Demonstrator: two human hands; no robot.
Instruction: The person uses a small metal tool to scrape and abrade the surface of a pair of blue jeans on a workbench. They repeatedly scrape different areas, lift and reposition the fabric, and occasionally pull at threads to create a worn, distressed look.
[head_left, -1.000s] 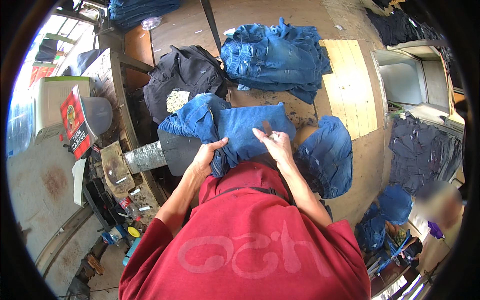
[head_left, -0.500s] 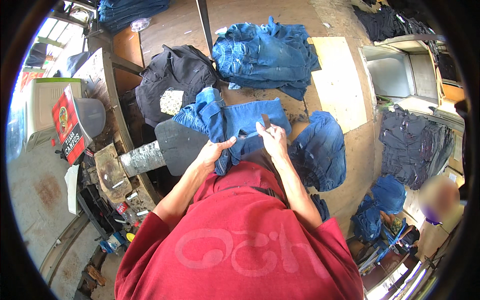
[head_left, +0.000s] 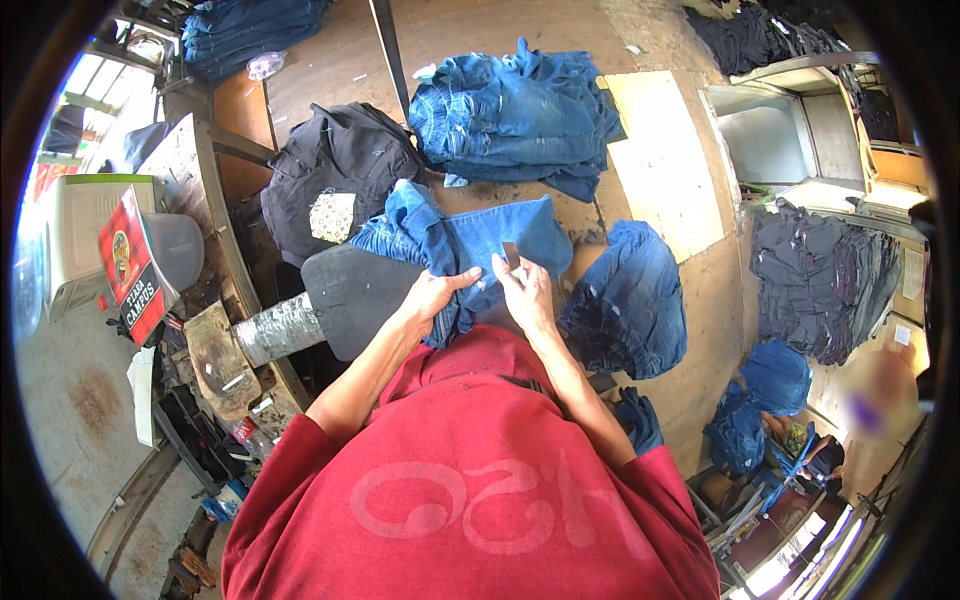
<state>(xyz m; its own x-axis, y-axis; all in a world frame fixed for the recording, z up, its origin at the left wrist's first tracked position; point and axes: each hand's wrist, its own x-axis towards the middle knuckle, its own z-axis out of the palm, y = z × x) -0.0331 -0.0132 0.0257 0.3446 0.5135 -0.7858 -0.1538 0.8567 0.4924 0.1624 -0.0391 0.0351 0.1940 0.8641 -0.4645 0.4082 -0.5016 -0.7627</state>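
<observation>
At the black board's [head_left: 352,308] right edge, our left hand [head_left: 432,302] pinches blue denim [head_left: 500,228], our right hand [head_left: 530,298] a slim brown strip [head_left: 511,253]. Likely detail work on cloth; next move wants tension.

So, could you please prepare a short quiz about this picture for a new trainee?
1. Fill in: the left hand holds a garment coloured ____.
2. True or false: the black clothes lie to the left of the big jeans pile.
3. Which hand holds the small dark strip? A) left hand; B) right hand; C) neither.

Key: 1. blue; 2. true; 3. B
</observation>
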